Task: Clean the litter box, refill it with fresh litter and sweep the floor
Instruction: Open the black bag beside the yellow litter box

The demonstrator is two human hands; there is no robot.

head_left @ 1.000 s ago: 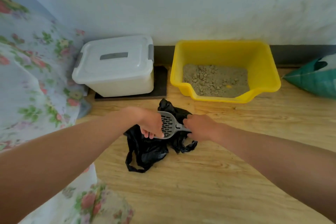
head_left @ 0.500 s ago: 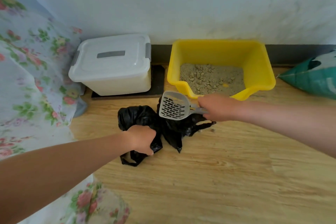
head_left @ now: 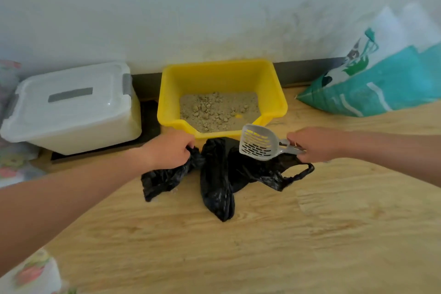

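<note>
Both hands have shifted up toward the wall edge of the floor since half a second ago, and the black plastic bag [head_left: 219,174] is now stretched wider between them. The left hand [head_left: 168,148] grips a bunched corner of the bag, its fingers [head_left: 185,150] curled tight around the plastic, just in front of the left front corner of the yellow plastic litter box [head_left: 222,74]. The right hand [head_left: 315,144] holds the handle of the grey slotted plastic litter scoop [head_left: 259,142], fingers wrapped around it; the scoop's head is raised above the bag, just before the box's low front lip. The bag's edge runs up to the underside of that hand, but whether those fingers also catch it I cannot tell. 1 looped handle of the bag hangs below the right hand.

The litter box stands on the light wooden floor [head_left: 238,246] against the white wall, holding beige clumped litter [head_left: 214,110]. Left of it a white lidded plastic storage bin [head_left: 69,107] sits on a dark mat [head_left: 150,117]. A teal and white sack [head_left: 381,79] leans at the right. Floral fabric [head_left: 28,272] shows at the lower left corner.
</note>
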